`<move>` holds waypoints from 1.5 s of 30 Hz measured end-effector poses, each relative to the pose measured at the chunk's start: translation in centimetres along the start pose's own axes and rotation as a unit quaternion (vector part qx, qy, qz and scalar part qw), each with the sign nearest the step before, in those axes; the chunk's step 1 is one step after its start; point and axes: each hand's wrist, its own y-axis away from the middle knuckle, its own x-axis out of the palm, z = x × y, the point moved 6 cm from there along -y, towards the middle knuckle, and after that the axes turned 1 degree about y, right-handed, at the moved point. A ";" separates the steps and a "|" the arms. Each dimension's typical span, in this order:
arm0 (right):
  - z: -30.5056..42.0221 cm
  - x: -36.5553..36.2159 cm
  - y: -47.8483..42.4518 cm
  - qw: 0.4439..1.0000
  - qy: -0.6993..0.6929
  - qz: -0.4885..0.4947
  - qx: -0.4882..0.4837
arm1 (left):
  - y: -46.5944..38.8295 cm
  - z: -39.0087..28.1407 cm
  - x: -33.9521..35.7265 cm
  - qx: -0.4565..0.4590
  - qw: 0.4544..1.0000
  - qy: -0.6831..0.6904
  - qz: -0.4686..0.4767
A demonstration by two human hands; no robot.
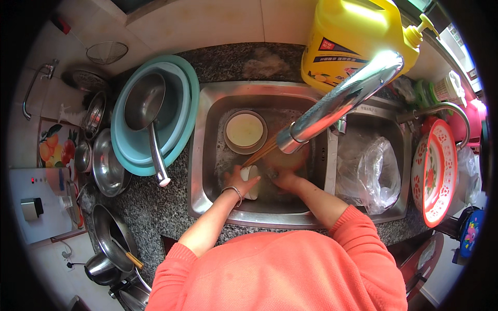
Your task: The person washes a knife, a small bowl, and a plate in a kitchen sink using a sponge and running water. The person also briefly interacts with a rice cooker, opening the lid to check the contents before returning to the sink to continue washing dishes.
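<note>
My left hand (236,182), with a bracelet at the wrist, grips a small white bowl (252,188) tipped on its side in the stainless steel sink basin (210,155). My right hand (287,181) is low in the basin, its fingers blurred by cloudy water; whether they hold anything is hidden. Just beyond it lies a round, pale orange thing (290,157), partly covered by the faucet. A bundle of wooden chopsticks (260,154) slants between the hands. Farther back, a pale bowl (245,130) sits nested in another round dish.
A chrome faucet (342,103) reaches over the basin. Clear plastic bags (379,179) fill the right basin. Behind stands a yellow detergent jug (338,42). Left are teal basins (181,144) holding a metal ladle (146,103), plus several metal pans. A red-rimmed enamel basin (435,173) leans right.
</note>
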 end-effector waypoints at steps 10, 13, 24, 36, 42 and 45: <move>2.6 4.5 -0.9 0.928 -0.364 0.061 0.060 | 0.2 1.1 2.1 -0.060 0.940 0.305 0.138; 3.6 4.7 -0.8 0.954 -0.294 0.054 0.003 | 0.2 0.9 1.6 -0.048 0.913 0.378 0.143; 8.2 2.6 2.8 0.888 0.372 -0.048 -0.265 | 2.9 -1.2 -1.9 0.075 0.968 0.240 -0.007; 10.9 3.6 4.3 0.882 0.193 0.020 -0.429 | 2.7 -1.0 -3.4 0.122 0.973 0.196 -0.030; 10.1 0.1 5.6 0.873 0.463 -0.070 -0.139 | 7.6 -3.6 -5.4 0.291 0.923 -0.158 -0.196; 12.8 -2.2 7.1 0.862 0.379 -0.223 -0.251 | 8.6 -4.4 -5.9 0.352 0.890 -0.180 -0.229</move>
